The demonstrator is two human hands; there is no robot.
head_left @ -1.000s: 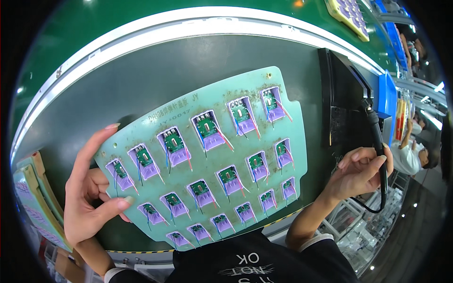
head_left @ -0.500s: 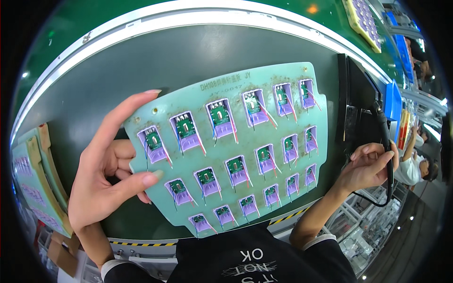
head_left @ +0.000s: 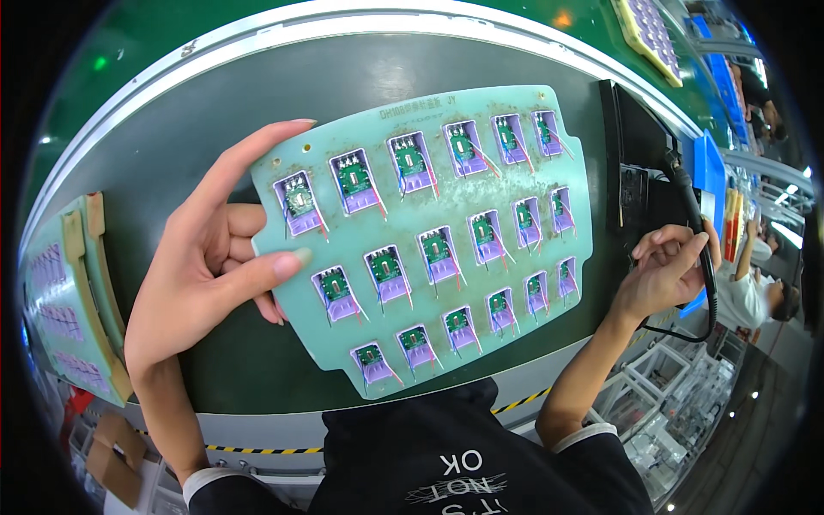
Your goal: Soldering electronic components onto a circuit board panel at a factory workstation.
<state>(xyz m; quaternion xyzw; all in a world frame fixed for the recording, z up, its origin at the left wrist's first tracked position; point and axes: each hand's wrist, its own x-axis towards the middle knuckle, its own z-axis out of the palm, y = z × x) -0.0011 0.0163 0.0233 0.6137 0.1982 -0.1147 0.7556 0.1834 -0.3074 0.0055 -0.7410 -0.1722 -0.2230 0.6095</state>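
I watch from afar as the left hand [head_left: 193, 266] pinches the green tray [head_left: 459, 199] at its left end, thumb on the face and index finger along the upper edge; I judge that this grip leaves the purple housings [head_left: 419, 181] uncovered and turned to view. The tray is over the bench [head_left: 386, 73], in front of the black shirt [head_left: 369, 446]; whether its lower edge rests on anything, I cannot tell. The right hand [head_left: 665, 270] has its fingers closed on a black-handled tool [head_left: 691, 202], off to the tray's right, probably so it is clear of the thin wires [head_left: 380, 209]
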